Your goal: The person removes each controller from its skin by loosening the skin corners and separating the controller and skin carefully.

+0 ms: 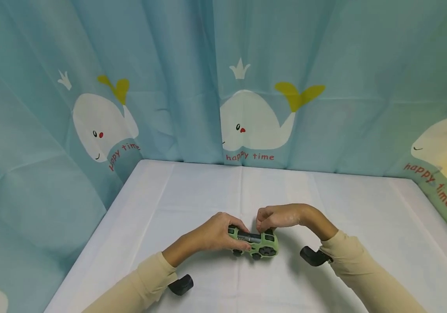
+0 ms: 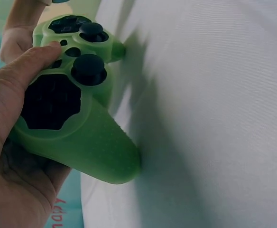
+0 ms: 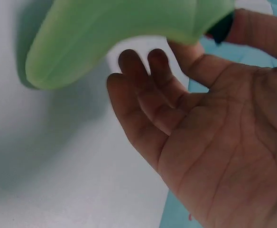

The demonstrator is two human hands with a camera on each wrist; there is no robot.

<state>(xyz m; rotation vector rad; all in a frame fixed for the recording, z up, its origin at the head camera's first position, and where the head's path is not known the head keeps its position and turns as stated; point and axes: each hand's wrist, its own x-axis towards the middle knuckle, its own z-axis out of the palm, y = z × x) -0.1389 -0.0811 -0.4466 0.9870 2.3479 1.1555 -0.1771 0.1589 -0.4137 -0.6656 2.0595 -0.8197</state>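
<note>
Sleeves (image 1: pixel 137 278) in pale beige come in lowest in the head view, a black fitting (image 1: pixel 181 284) at each wrist. Beyond them, the left hand (image 1: pixel 217 234) has its grip round one side of a green game controller (image 1: pixel 255 245), and the right hand (image 1: pixel 282 216) bends down to its far edge. The left wrist view shows what the head view gives only small: the thumb laid across the controller's face by the small centre buttons, two round black thumbsticks (image 2: pixel 88 68), and one green handle sloping towards the cloth; whether it touches cannot be told. Only the right wrist view shows the right palm: that hand's grip is a pinch of thumb and forefinger on a dark piece (image 3: pixel 221 28) at the controller's edge, the other three fingers bent and free of it. Controller and hands are over the middle of the white-covered bench (image 1: pixel 305 191). Behind hangs a blue curtain (image 1: pixel 184 52) with white whales (image 1: pixel 260 124) and red "happy time" lettering (image 1: pixel 249 156); the wrist views catch only scraps of it.
</note>
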